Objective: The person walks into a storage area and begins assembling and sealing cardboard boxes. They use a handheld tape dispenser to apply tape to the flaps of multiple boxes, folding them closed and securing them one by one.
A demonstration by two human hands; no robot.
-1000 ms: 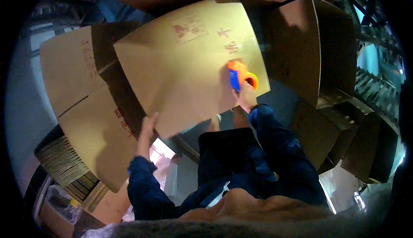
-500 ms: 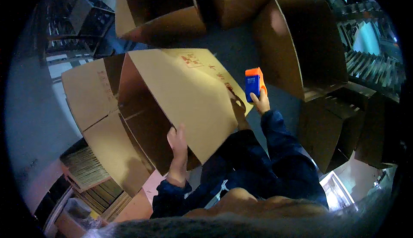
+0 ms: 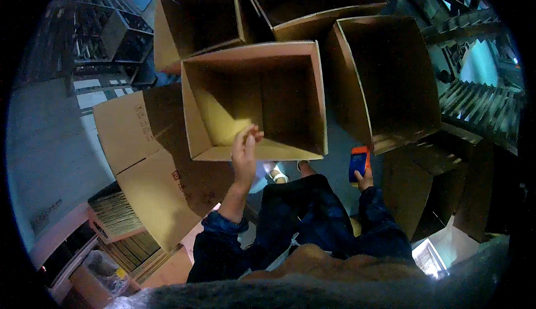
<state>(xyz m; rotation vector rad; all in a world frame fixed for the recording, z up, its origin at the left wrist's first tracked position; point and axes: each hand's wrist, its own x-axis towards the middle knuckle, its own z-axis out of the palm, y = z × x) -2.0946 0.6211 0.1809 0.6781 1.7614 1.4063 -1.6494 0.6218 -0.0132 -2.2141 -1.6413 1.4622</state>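
An open-topped cardboard box (image 3: 254, 53) stands upright on the floor in front of me, its inside showing. My left hand (image 3: 244, 151) is raised over its near edge, fingers loosely bent and apart, holding nothing. Whether it touches the rim I cannot tell. At the right, my right hand (image 3: 365, 179) is closed around a blue and orange tape dispenser (image 3: 359, 162), held beside the box and away from it. Flattened cardboard (image 3: 148, 169) with red print lies to the left of the box.
More open boxes stand close by: one at far left (image 3: 167, 41), one at far centre (image 3: 329, 21) and one at right (image 3: 353, 80). Darker cartons (image 3: 407, 189) are at lower right. Stacked cardboard sheets (image 3: 117, 214) and a plastic-lined bin (image 3: 103, 272) are at lower left.
The box has gone from tilted in front of me to upright on the floor, opening up. My left hand has let go of its edge. The dispenser has moved right and nearer me.
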